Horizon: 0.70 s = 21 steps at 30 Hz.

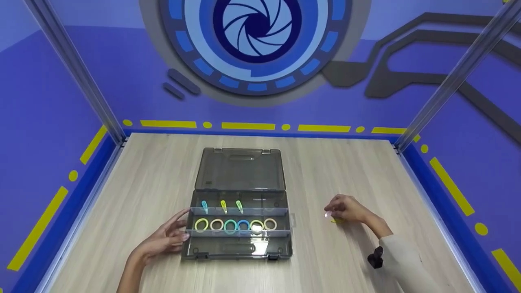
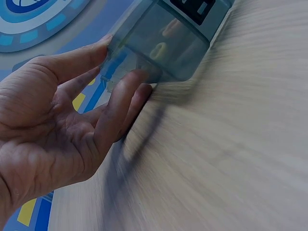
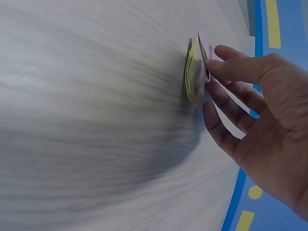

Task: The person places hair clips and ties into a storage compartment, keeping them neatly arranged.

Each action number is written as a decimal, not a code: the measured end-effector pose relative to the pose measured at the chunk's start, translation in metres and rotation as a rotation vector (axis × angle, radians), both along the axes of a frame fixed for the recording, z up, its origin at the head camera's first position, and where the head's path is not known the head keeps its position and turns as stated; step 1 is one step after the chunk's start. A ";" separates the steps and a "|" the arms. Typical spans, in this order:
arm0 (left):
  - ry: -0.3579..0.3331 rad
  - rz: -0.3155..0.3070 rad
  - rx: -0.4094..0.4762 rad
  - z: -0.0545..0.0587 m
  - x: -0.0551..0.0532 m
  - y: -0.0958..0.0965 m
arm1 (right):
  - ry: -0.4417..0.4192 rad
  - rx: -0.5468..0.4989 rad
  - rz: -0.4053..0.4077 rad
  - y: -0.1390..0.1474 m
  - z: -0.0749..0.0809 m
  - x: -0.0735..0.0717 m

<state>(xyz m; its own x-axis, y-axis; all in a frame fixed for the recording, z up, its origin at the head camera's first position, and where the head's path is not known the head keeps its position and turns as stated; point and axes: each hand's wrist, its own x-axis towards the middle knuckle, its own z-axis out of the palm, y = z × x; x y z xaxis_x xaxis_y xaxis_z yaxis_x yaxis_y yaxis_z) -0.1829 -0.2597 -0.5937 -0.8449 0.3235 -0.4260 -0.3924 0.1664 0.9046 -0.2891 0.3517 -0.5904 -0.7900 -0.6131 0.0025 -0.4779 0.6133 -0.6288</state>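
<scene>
A smoky see-through compartment box (image 1: 237, 260) lies with its lid (image 1: 240, 169) folded back. My left hand (image 1: 160, 240) touches the box's left side with its fingertips, fingers loosely bent. Right of the box, my right hand (image 1: 350, 209) pinches a pink snap hair clip (image 3: 205, 45) between thumb and fingers. Right beside it is a yellow hair clip (image 3: 191, 72), low over the table. A blue clip (image 1: 204, 206), a yellow clip (image 1: 223, 206) and a green clip (image 1: 239, 206) stand in the back row. Several coloured hair ties (image 1: 230, 226) fill the middle row.
The box's front compartment (image 1: 220, 246) shows bare floor and a bright reflection. Light wood-grain tabletop (image 1: 163, 162) surrounds the box. Blue panels (image 1: 252, 114) rise behind and at both sides, with metal posts (image 1: 452, 85) at the corners.
</scene>
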 end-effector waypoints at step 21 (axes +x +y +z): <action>-0.009 0.020 -0.036 0.000 0.000 0.001 | 0.117 0.020 -0.129 -0.011 -0.006 0.007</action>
<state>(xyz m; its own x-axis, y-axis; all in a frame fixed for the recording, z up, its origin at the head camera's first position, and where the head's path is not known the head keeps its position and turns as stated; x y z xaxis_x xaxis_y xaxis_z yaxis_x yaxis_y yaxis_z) -0.1832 -0.2584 -0.5940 -0.8474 0.2904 -0.4445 -0.4039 0.1909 0.8947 -0.2823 0.3410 -0.5965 -0.8570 -0.5078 0.0881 -0.4641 0.6861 -0.5602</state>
